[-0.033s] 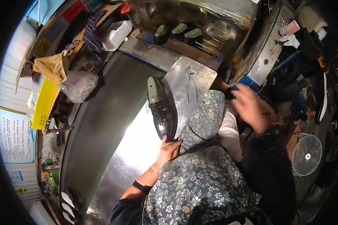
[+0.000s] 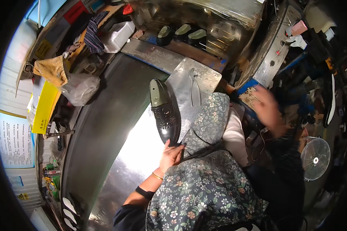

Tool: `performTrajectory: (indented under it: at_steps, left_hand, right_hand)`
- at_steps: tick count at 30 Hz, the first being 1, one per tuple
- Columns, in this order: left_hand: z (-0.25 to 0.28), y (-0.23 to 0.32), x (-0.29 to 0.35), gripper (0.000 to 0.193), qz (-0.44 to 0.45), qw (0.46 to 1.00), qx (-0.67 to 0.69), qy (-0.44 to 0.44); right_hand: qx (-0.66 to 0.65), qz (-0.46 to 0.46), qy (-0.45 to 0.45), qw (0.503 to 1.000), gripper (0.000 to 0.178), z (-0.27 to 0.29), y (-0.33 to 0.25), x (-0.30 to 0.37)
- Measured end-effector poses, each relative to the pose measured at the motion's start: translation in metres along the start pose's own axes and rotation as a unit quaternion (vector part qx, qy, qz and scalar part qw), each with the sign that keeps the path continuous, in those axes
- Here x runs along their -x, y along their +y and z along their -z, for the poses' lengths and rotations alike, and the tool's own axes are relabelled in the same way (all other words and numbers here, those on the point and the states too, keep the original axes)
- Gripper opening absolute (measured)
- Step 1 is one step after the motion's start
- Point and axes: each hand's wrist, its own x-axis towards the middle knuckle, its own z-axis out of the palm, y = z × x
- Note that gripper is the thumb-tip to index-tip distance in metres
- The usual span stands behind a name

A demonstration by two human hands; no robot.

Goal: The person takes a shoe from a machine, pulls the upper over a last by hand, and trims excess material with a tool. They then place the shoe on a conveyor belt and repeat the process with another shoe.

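Observation:
A black shoe (image 2: 168, 118) with a woven-textured upper lies on the metal work surface, its toe toward me. Out of its opening shows a grey-green shoe last (image 2: 157, 92). My left hand (image 2: 170, 156) is closed at the toe, thumb against the tip and the other fingers curled beside it. Farther right, my right hand (image 2: 269, 111) is in the air, smeared by motion; its fingers look apart and nothing shows in them. Metal pincers (image 2: 194, 87) lie on the plate right of the shoe.
A dark belt (image 2: 104, 127) runs along the left. Several lasted shoes (image 2: 183, 32) stand on the back rack. A fan (image 2: 315, 159) is at the right. A yellow box (image 2: 46, 107) and plastic bag (image 2: 81, 88) sit at the left; white-edged soles (image 2: 70, 213) lie lower left.
My right hand has moved to the right and slightly nearer to me, away from the bench edge. My left hand and the shoe stay practically where they were.

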Motion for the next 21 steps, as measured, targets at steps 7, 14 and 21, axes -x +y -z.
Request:
performTrajectory:
  at_steps: [7,14,21]
  left_hand:
    - [-0.005,0.020,-0.009,0.024,0.014,0.999,0.032,0.005]
    - [-0.021,0.050,-0.024,0.026,-0.096,0.995,-0.009,-0.021]
    - [-0.014,0.099,-0.095,0.020,-0.039,0.986,0.144,-0.077]
  right_hand:
    - [0.564,-0.265,0.139,0.770,0.063,0.304,0.192,0.030]
    - [0.391,-0.299,0.302,0.816,0.076,0.302,0.195,0.078]
    - [0.265,-0.115,0.350,0.891,0.079,0.197,0.061,0.094]
